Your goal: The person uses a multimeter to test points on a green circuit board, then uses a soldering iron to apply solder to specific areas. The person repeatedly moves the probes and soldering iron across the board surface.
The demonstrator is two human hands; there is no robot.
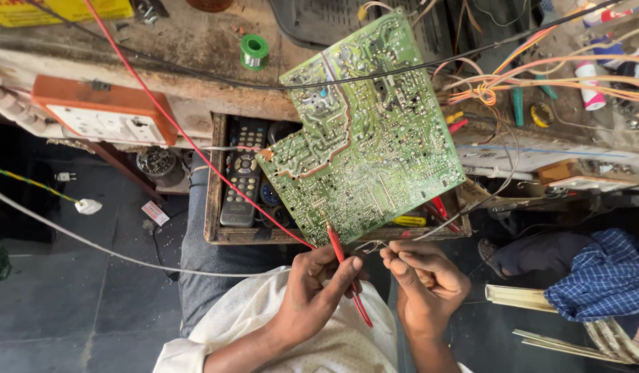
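Over the person's lap, propped above an open wooden drawer (214, 179), a green circuit board (364, 131) stands tilted with its solder side up, its lower edge just above both hands. At that edge the left hand (318, 293) has its fingers clenched around a red test probe (347, 273), held like a pen with the tip touching the board near its bottom left corner; the probe's red lead (160, 110) runs away up and to the left across the worktop (195, 48). Just beside it, the right hand (423, 280) pinches thin pale wires (374, 245) between thumb and forefinger, the other fingers curled in. Inside the drawer, left of the board, lies a dark remote control (242, 173), and a yellow-handled tool (410, 221) peeks out under the board's lower edge. On the worn worktop behind sit a green spool of solder wire (254, 50), an orange-backed socket board (102, 114) at its front edge to the left, and a tangle of orange and pink wires (540, 76) to the right. A blue checked cloth (602, 276) lies low at the right.
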